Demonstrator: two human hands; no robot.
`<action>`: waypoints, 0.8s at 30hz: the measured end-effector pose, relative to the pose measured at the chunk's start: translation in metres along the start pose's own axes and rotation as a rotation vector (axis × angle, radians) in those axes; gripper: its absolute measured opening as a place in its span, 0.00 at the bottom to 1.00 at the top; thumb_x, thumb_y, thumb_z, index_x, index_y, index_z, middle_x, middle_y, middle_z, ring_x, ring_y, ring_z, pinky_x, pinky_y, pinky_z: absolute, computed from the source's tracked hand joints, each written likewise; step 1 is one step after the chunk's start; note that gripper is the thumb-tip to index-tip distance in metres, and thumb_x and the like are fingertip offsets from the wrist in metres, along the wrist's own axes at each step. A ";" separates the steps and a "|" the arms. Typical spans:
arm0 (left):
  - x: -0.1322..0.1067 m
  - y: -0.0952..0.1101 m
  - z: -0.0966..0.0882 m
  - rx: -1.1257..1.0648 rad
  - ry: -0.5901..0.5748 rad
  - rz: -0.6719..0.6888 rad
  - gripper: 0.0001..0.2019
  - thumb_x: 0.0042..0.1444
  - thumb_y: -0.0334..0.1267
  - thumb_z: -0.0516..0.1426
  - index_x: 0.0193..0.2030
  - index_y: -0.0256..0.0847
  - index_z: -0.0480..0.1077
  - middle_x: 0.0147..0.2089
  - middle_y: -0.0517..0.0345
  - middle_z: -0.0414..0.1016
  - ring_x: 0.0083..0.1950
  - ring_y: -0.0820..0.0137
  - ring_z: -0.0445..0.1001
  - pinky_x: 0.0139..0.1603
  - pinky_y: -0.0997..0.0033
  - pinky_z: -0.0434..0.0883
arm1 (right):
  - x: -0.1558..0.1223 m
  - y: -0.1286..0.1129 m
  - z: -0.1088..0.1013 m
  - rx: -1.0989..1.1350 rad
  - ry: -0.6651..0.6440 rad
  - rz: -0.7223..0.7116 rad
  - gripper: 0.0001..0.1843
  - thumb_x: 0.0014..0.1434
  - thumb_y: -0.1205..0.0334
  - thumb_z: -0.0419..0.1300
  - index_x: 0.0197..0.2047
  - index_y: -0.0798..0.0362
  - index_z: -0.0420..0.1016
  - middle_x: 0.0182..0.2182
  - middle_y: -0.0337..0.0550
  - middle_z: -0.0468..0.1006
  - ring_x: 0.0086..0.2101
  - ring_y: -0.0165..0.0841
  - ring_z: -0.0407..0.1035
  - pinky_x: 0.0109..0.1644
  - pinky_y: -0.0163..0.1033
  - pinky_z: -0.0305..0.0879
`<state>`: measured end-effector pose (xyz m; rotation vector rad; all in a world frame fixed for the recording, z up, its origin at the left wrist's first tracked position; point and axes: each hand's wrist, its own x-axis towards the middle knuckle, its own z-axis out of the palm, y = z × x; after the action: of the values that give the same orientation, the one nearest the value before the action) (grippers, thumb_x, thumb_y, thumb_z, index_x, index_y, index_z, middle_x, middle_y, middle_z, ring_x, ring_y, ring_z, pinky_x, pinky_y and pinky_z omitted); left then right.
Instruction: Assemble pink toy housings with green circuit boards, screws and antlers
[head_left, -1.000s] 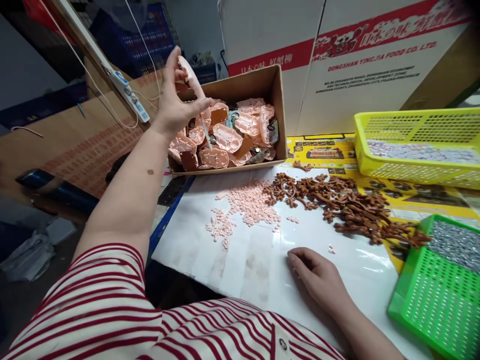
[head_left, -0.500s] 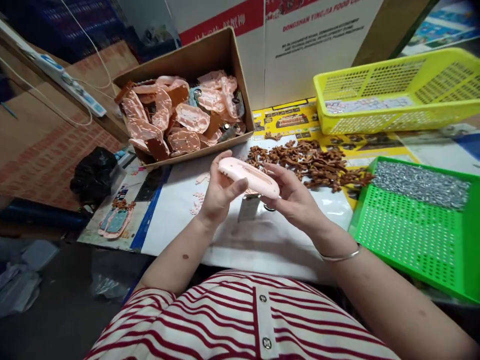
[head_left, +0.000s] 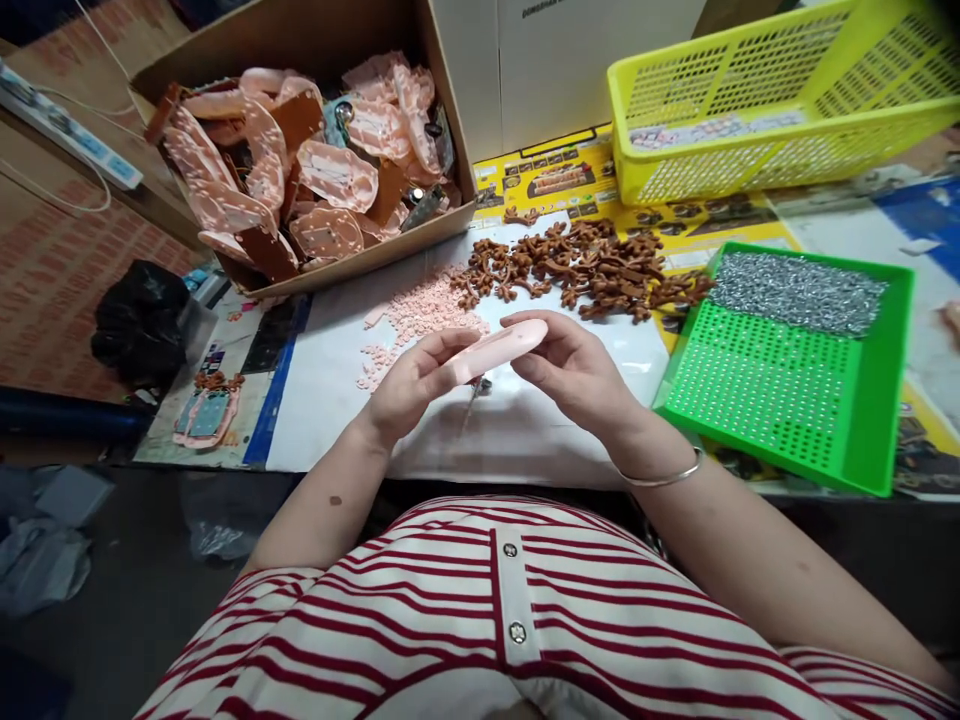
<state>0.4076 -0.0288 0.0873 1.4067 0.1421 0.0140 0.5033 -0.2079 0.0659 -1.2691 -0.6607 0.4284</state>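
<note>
A pink oval plastic shell (head_left: 499,350) is held edge-on above the white work surface. Its left end sits between the thumb and fingers of my left hand (head_left: 411,388). On its right end, my right hand (head_left: 574,375) grips with the thumb below and fingers behind. Under the shell lies a small dark metallic item (head_left: 484,383), partly hidden. Small pink plastic pieces (head_left: 427,305) are scattered just behind my left hand. Beyond my right hand spreads a pile of brown bone-shaped plastic pieces (head_left: 585,262).
A cardboard box (head_left: 352,270) full of pink and brown shells stands back left. On the right are a green tray (head_left: 780,400) with silvery screws (head_left: 799,290) and a yellow basket (head_left: 742,165). A black bag (head_left: 142,315) and pink-blue parts (head_left: 206,415) lie left.
The pink shell has turned in my hands: its right end, earlier lower, is now higher, and it shows more edge-on. The view has tipped down, showing more of the small pink pieces.
</note>
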 end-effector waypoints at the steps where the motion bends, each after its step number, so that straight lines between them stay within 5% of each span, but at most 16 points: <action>1: -0.002 0.001 0.000 0.037 -0.061 -0.012 0.35 0.43 0.59 0.71 0.55 0.42 0.76 0.56 0.47 0.76 0.51 0.61 0.75 0.51 0.63 0.73 | -0.001 -0.002 0.002 0.000 -0.013 0.002 0.31 0.49 0.33 0.69 0.45 0.48 0.73 0.38 0.40 0.79 0.39 0.33 0.74 0.45 0.40 0.74; 4: -0.006 0.001 0.002 0.108 -0.194 -0.018 0.38 0.40 0.57 0.72 0.58 0.42 0.75 0.58 0.45 0.74 0.52 0.58 0.75 0.49 0.62 0.74 | -0.002 -0.007 0.004 0.030 -0.066 0.014 0.30 0.49 0.32 0.69 0.40 0.49 0.74 0.35 0.39 0.78 0.36 0.32 0.73 0.44 0.39 0.73; 7: -0.013 -0.005 0.005 0.077 -0.182 0.018 0.36 0.43 0.55 0.71 0.57 0.42 0.74 0.51 0.48 0.76 0.45 0.62 0.76 0.46 0.64 0.74 | -0.004 -0.002 -0.001 0.156 0.006 0.046 0.34 0.43 0.30 0.71 0.41 0.48 0.75 0.36 0.39 0.79 0.37 0.32 0.74 0.46 0.40 0.74; 11: -0.021 -0.005 0.011 -0.093 -0.145 0.037 0.37 0.45 0.61 0.67 0.58 0.42 0.73 0.47 0.49 0.77 0.38 0.64 0.78 0.43 0.61 0.76 | -0.016 0.021 -0.007 0.390 0.125 0.339 0.35 0.47 0.29 0.68 0.47 0.48 0.75 0.42 0.44 0.82 0.39 0.33 0.76 0.44 0.40 0.76; 16: -0.025 0.009 0.025 -0.168 -0.015 0.067 0.44 0.41 0.70 0.65 0.58 0.40 0.71 0.48 0.44 0.79 0.44 0.54 0.81 0.44 0.55 0.79 | -0.039 0.036 0.002 0.571 -0.177 0.669 0.34 0.55 0.31 0.63 0.46 0.55 0.77 0.40 0.49 0.83 0.35 0.32 0.78 0.41 0.38 0.76; 19: -0.025 0.011 0.027 -0.219 0.053 0.076 0.44 0.40 0.68 0.66 0.61 0.43 0.70 0.49 0.45 0.80 0.49 0.50 0.81 0.44 0.55 0.79 | -0.046 0.033 0.004 0.602 -0.259 0.651 0.30 0.53 0.36 0.68 0.44 0.55 0.78 0.36 0.44 0.83 0.32 0.31 0.78 0.38 0.37 0.76; 24: -0.028 0.005 0.021 -0.293 0.152 0.087 0.40 0.45 0.67 0.65 0.59 0.44 0.71 0.47 0.48 0.82 0.44 0.54 0.83 0.39 0.59 0.79 | -0.052 0.033 0.001 0.550 -0.276 0.622 0.24 0.48 0.47 0.75 0.42 0.52 0.79 0.36 0.41 0.84 0.32 0.29 0.78 0.39 0.35 0.75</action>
<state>0.3823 -0.0513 0.0985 1.1176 0.1961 0.2066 0.4657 -0.2315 0.0231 -0.8665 -0.3199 1.2262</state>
